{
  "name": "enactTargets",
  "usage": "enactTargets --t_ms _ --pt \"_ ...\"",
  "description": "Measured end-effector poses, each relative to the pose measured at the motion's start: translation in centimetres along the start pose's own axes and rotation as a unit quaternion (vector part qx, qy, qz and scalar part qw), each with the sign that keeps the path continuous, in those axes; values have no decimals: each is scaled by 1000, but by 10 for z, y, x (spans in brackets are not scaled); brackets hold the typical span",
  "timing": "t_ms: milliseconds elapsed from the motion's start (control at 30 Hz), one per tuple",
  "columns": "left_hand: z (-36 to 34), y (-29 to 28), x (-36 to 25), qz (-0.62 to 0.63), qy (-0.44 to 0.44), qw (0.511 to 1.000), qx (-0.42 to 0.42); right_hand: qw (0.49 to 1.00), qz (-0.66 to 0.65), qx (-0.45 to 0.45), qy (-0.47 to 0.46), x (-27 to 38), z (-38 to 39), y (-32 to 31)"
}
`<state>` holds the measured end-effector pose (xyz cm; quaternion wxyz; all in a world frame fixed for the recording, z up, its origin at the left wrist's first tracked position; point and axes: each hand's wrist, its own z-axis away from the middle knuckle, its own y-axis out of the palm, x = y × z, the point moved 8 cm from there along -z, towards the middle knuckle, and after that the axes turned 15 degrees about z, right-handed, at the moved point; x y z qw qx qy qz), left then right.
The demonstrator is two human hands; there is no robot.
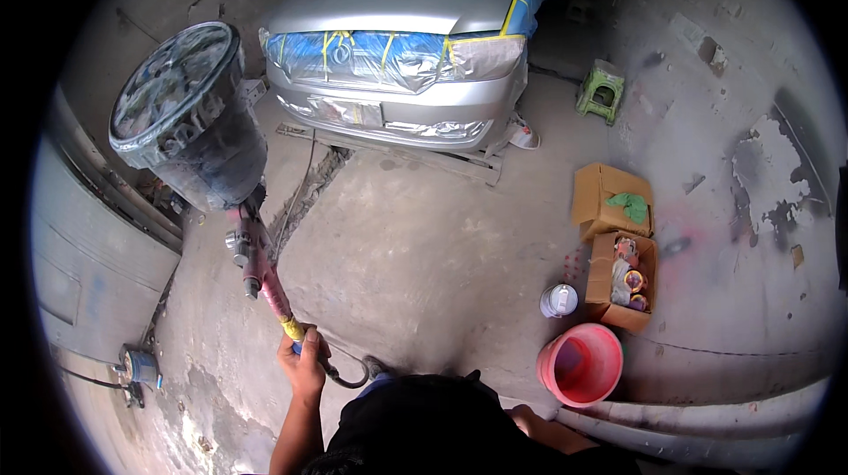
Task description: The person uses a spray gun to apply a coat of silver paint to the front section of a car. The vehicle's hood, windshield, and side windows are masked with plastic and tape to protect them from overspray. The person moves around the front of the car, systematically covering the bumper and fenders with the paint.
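My left hand (305, 360) is closed round the lower end of a spray gun (261, 259), at the yellow and blue part of its handle. The gun points up and away, with a large paint-stained cup (199, 144) on top of it. A dark hose (349, 380) runs from the handle's bottom toward my body. My right hand (526, 422) shows only in part beside my dark clothing, and its fingers are hidden. Farther off stands a silver car (389, 3), its windshield and lights covered with blue film and yellow tape.
To the right are a pink bucket (550, 369), a white can (558, 300), an open cardboard box (603, 281) of tape rolls and another box (594, 197) with green cloth. A green stool (601, 91) stands near the wall. Grey panels (106, 254) lean at left.
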<state>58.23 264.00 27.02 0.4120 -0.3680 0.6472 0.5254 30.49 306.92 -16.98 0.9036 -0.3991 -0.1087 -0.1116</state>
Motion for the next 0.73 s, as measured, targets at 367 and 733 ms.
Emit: enactTargets --t_ms 367,733 --pt "4 -45 -26 28 61 991 -115 878 -360 -169 264 -35 -39 -104" --pt "18 -75 -61 38 146 978 -145 873 -387 -98 278 -45 -28 -176"
